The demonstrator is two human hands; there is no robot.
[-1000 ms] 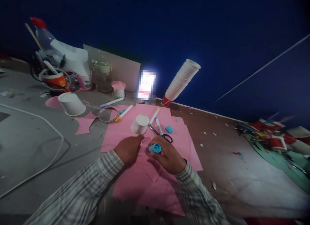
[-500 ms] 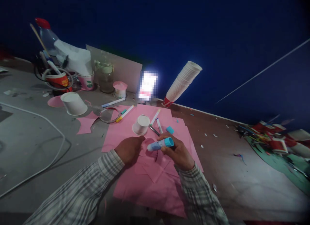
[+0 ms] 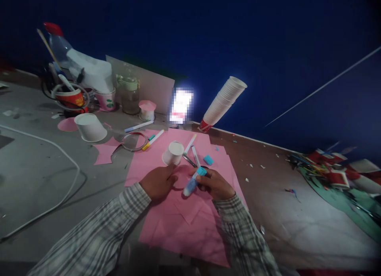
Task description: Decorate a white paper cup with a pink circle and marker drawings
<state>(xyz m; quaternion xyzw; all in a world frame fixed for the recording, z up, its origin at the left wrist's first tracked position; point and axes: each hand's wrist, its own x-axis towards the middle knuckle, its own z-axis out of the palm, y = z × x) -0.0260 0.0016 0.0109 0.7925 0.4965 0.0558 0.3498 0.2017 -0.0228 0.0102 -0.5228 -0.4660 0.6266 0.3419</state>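
Observation:
Between my hands is a rounded piece of pink paper (image 3: 181, 173). My left hand (image 3: 158, 182) pinches its left edge. A glue stick (image 3: 191, 185) with a blue end is gripped in my right hand (image 3: 218, 184), slanting down toward me over the paper. My right fingertips are close to the paper's right edge; I cannot tell whether they touch it. Just beyond stands an upturned white paper cup (image 3: 173, 152). Scissors (image 3: 189, 161) and a blue glue cap (image 3: 208, 160) lie near my right hand. Pink sheets (image 3: 190, 244) spread beneath everything.
Markers (image 3: 153, 140) and a wire ring (image 3: 133, 141) lie left of the cup. Another upturned cup (image 3: 90, 127) and a pink offcut (image 3: 107, 151) are further left. A leaning cup stack (image 3: 224, 101) stands at the back beside a bright phone (image 3: 181, 105). A white cable (image 3: 64, 153) crosses the left.
The glue stick has swung from nearly level to a steep slant, its white end now lower and nearer me. My right hand has shifted slightly left; my left hand still pinches the paper.

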